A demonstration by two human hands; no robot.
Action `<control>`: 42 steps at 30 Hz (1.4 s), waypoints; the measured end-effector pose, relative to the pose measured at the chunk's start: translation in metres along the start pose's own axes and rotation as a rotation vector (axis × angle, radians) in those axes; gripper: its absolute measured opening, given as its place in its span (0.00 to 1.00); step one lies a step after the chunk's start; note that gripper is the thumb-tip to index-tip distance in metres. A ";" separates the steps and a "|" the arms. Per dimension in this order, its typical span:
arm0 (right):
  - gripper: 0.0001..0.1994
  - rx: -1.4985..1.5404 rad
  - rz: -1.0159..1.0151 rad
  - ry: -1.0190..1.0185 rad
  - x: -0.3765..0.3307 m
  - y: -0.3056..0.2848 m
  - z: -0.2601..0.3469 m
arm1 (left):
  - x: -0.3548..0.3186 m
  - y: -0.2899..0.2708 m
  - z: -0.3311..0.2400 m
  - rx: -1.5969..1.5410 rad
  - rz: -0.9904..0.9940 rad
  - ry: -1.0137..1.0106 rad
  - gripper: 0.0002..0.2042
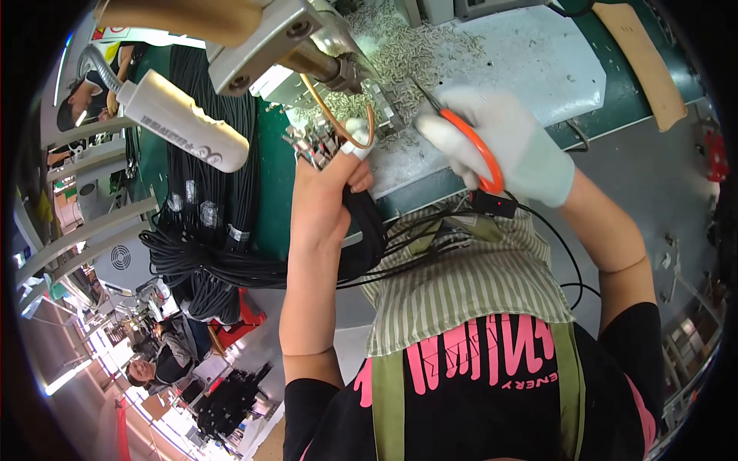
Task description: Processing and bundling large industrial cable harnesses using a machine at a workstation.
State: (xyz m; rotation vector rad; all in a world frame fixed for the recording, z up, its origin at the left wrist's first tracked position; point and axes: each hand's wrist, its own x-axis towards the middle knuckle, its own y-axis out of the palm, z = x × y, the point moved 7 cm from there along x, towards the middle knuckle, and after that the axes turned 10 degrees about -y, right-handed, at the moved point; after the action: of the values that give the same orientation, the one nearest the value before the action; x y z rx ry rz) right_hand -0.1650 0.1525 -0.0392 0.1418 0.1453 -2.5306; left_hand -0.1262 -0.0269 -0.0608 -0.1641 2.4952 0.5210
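Observation:
My left hand [329,192] is closed round a bundle of black cables [364,223], just under the head of a bench press [338,73]. Short coloured wire ends [309,144] fan out beyond its fingers, and white covers show on a fingertip and the thumb. A curved copper-coloured tube [327,114] passes in front of these fingers. In my right hand [492,138], in a white glove with a pale green cuff, are orange-handled pliers [478,146]. Their thin dark tip points up and left toward the press, apart from the wires. The glove hides part of the handles.
Many small metallic scraps [407,54] cover the pale board [553,69] behind my hands. A white lamp [184,123] hangs at the left, above long black cable bundles [192,200]. A tan strip [642,65] lies far right. Other people sit at the far left.

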 end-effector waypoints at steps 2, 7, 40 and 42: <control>0.16 0.000 0.006 0.020 0.022 0.001 0.000 | 0.011 0.005 -0.007 0.048 0.012 -0.013 0.06; 0.16 0.067 0.098 0.047 0.056 0.001 -0.016 | 0.029 0.008 -0.018 0.191 0.019 -0.014 0.04; 0.14 0.128 0.132 0.011 0.063 0.007 -0.016 | 0.029 0.007 -0.041 0.639 0.004 0.075 0.06; 0.13 0.112 0.118 -0.011 0.057 0.006 -0.012 | 0.026 0.008 -0.037 0.605 0.040 0.063 0.06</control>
State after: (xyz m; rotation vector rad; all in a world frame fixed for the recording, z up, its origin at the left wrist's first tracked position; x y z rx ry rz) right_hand -0.2078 0.1175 -0.0592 0.1760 -0.0089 -2.4215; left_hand -0.1686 -0.0349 -0.0446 0.1082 2.5989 -0.2397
